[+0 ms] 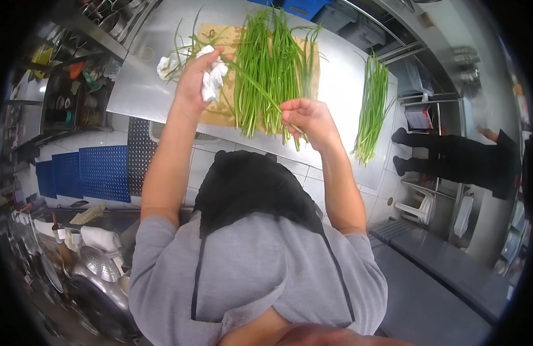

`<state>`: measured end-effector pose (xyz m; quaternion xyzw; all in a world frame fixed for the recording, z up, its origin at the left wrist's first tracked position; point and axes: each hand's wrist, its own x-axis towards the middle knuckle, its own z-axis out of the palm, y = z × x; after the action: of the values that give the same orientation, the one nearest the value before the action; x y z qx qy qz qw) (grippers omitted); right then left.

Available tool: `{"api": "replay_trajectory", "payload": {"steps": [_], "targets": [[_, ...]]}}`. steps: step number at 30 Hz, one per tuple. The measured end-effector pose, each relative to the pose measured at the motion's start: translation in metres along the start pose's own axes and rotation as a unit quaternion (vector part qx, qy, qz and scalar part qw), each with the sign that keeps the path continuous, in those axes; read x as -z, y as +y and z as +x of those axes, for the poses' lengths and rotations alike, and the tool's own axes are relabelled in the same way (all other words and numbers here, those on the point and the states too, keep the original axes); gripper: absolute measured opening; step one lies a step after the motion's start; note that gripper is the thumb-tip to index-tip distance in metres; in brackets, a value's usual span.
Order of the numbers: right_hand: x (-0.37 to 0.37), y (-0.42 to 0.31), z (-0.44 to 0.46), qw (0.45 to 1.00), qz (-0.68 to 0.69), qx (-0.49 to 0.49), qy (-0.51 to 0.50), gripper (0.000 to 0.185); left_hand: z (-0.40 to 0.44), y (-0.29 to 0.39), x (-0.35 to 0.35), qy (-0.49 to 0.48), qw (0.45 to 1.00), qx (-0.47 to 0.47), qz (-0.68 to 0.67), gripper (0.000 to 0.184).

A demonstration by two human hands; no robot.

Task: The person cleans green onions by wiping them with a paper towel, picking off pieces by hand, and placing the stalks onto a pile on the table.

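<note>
At twelve o'clock, over surface [338,86]: left hand [193,81] grip curled round white cloth [213,83], right hand [312,120] pinching single stalk [256,85]; loose greens [266,49] beneath, bunch [371,106] at two.

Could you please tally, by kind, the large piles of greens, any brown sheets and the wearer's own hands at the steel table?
Large piles of greens: 2 (wide pile, narrow pile)
Brown sheet: 1
Hands: 2 (left hand, right hand)
Total: 5
</note>
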<state>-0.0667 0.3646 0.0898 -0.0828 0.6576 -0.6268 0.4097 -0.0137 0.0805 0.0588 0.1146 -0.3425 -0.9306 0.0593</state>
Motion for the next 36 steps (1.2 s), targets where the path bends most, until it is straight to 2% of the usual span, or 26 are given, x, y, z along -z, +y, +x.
{"api": "replay_trajectory", "payload": {"steps": [1, 4, 8, 11, 15, 18, 20, 23, 26, 29, 32, 36], "targets": [[-0.002, 0.001, 0.001, 1.000, 0.010, 0.003, 0.004, 0.022, -0.003, -0.002, -0.005, -0.039, 0.999, 0.009, -0.003, 0.024], [-0.008, 0.002, 0.002, 0.999, 0.048, 0.008, -0.002, 0.023, -0.010, -0.010, -0.021, -0.073, 0.997, 0.039, -0.009, 0.027], [-0.011, 0.003, -0.003, 0.993, 0.110, 0.004, -0.040, 0.024, -0.012, -0.011, -0.030, 0.028, 0.999, 0.027, -0.024, 0.039], [-0.009, 0.002, -0.004, 0.987, 0.155, -0.008, -0.044, 0.023, -0.011, -0.013, -0.007, -0.027, 0.997, 0.024, -0.061, 0.034], [-0.011, 0.001, -0.003, 0.980, 0.196, -0.028, -0.027, 0.021, -0.022, -0.020, -0.001, 0.015, 0.995, 0.056, -0.083, 0.025], [-0.014, 0.002, -0.001, 0.989, 0.145, -0.026, -0.030, 0.020, -0.027, -0.026, 0.003, 0.034, 0.994, 0.064, -0.083, 0.021], [-0.019, 0.002, -0.002, 0.991, 0.128, -0.010, -0.023, 0.020, -0.030, -0.027, 0.002, 0.044, 0.994, 0.072, -0.073, 0.020], [-0.026, 0.005, -0.002, 0.992, 0.121, 0.020, 0.005, 0.021, -0.032, -0.028, 0.005, 0.120, 0.988, 0.076, -0.060, 0.017], [-0.031, 0.004, -0.001, 0.992, 0.117, 0.038, 0.038, 0.021, -0.029, -0.031, 0.022, 0.119, 0.989, 0.077, -0.051, 0.016], [-0.033, 0.001, -0.002, 0.991, 0.109, 0.053, 0.053, 0.022, -0.028, -0.032, 0.031, 0.095, 0.989, 0.092, -0.060, 0.020], [-0.039, -0.004, -0.006, 0.990, 0.106, 0.067, 0.067, 0.022, -0.034, -0.030, 0.019, 0.086, 0.990, 0.091, -0.061, 0.032], [-0.044, -0.013, -0.005, 0.987, 0.111, 0.100, 0.066, 0.022, -0.047, -0.030, -0.004, 0.092, 0.991, 0.044, -0.085, 0.042]]}}
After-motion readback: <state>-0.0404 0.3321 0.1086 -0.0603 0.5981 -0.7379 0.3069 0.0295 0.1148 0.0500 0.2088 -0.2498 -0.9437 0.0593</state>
